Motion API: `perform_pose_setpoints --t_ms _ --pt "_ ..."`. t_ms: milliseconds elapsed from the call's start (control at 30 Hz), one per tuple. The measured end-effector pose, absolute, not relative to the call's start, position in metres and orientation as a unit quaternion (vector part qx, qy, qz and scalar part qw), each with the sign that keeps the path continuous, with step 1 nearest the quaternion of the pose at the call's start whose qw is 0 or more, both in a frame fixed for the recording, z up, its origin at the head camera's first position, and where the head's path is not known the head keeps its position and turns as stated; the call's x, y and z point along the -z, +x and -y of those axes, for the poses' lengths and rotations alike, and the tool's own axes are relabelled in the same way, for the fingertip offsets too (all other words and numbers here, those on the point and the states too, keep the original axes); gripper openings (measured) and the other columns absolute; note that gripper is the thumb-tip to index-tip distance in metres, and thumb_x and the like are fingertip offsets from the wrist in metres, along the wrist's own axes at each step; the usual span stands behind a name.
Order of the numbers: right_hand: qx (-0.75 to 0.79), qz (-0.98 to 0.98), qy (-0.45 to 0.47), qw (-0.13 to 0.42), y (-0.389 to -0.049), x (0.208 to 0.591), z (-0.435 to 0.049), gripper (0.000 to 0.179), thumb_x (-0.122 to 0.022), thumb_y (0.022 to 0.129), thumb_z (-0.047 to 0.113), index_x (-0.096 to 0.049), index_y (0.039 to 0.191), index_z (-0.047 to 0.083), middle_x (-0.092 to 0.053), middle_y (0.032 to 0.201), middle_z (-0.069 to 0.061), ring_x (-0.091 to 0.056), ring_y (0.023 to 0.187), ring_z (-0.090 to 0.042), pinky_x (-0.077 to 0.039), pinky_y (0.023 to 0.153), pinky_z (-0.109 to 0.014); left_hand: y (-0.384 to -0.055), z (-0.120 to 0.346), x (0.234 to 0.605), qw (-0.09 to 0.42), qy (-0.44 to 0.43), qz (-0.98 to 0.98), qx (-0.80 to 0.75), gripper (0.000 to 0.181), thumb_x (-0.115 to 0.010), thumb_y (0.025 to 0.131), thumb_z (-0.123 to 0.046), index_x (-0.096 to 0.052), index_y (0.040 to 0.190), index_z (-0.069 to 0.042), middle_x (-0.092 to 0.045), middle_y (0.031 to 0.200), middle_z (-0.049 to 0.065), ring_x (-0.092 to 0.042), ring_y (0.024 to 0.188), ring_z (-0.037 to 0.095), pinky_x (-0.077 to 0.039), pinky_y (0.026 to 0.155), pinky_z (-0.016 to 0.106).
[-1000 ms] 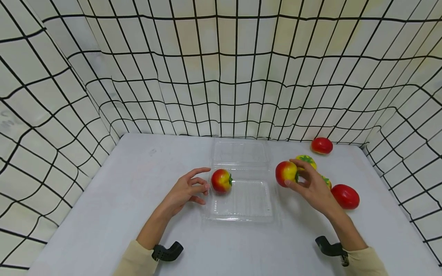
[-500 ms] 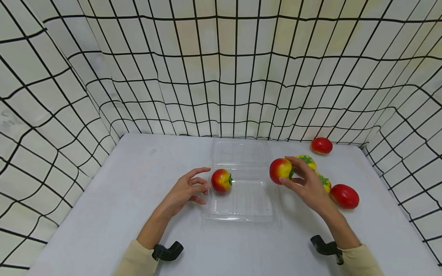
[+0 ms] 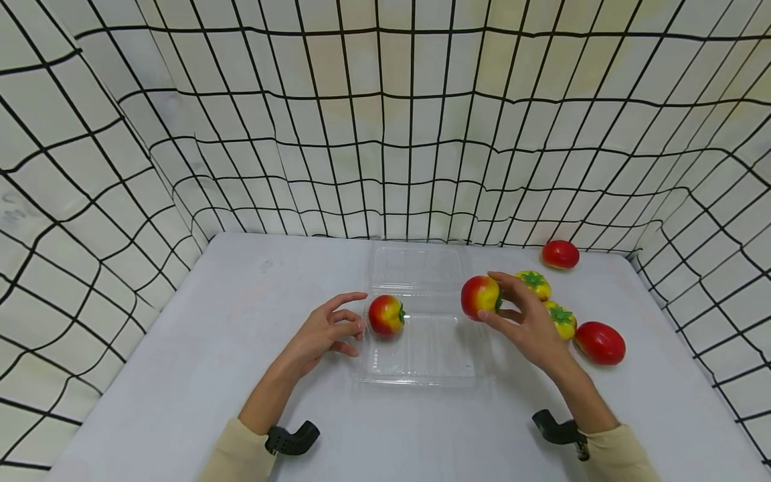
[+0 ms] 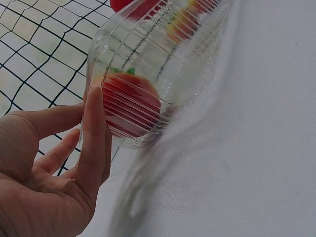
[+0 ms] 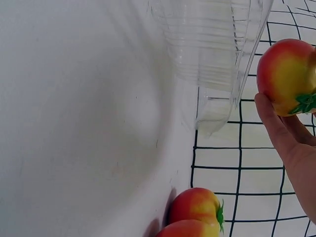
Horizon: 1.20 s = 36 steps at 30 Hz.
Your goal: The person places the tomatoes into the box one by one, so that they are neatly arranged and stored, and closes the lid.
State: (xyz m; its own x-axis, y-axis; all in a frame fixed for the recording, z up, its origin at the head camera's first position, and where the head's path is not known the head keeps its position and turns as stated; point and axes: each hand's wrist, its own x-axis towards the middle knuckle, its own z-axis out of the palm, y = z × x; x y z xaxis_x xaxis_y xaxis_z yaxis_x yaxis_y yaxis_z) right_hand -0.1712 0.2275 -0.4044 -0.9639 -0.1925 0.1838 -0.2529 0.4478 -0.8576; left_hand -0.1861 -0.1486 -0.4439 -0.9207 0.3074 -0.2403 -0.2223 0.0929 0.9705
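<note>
Head view: hands [image 3: 330, 329] [image 3: 525, 327], right with fruit [image 3: 478, 298], faint illegible wall marks [image 3: 12, 209]

Looks like a lab-style booth, though hard to place more exactly. Has a white worktop [image 3: 181, 375] closed in at left, back and right by pale walls [image 3: 427, 120] crossed with a black grid [image 3: 412, 67], and shows black devices [image 3: 293, 444] worn at both wrists.

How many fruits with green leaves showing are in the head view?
4: one fruit inside the clear container, another fruit held in the right grip, two leafy fruits on the table to its right. Two plain red fruits may hide leaves.
</note>
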Motion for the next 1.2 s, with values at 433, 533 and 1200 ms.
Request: perform_pose_setpoints --t_ms 433,533,1200 --pt "-0.516 0.846 0.138 0.006 -0.171 0.407 -0.218 0.068 -0.079 0.093 0.019 -0.047 0.153 0.021 -0.044 0.161 -0.008 -0.047 0.146 -0.039 -0.055 0.1 -0.016 -0.188 0.148 0.446 0.202 0.031 -0.708 -0.676 0.064 -0.072 0.098 -0.013 -0.045 0.156 -0.016 -0.066 0.095 0.002 -0.066 0.084 0.02 -0.066 0.069 0.031" --pt "-0.509 0.849 0.139 0.003 -0.171 0.409 -0.215 0.067 -0.079 0.092 0.018 -0.048 0.152 0.02 -0.046 0.159 -0.008 -0.049 0.145 -0.038 -0.057 0.103 -0.025 -0.187 0.149 0.446 0.203 0.029 -0.709 -0.674 0.064 -0.072 0.098 -0.014 -0.045 0.156 -0.016 -0.066 0.096 0.003 -0.066 0.085 0.021 -0.066 0.069 0.031" --pt "-0.542 0.821 0.178 -0.036 -0.172 0.414 -0.187 0.065 -0.08 0.091 0.016 -0.049 0.148 0.02 -0.048 0.156 -0.009 -0.051 0.139 -0.037 -0.058 0.099 -0.023 -0.187 0.152 0.442 0.215 0.035 -0.706 -0.674 0.064 -0.067 0.099 -0.009 -0.042 0.158 -0.017 -0.065 0.098 0.003 -0.066 0.09 0.023 -0.066 0.072 0.032"
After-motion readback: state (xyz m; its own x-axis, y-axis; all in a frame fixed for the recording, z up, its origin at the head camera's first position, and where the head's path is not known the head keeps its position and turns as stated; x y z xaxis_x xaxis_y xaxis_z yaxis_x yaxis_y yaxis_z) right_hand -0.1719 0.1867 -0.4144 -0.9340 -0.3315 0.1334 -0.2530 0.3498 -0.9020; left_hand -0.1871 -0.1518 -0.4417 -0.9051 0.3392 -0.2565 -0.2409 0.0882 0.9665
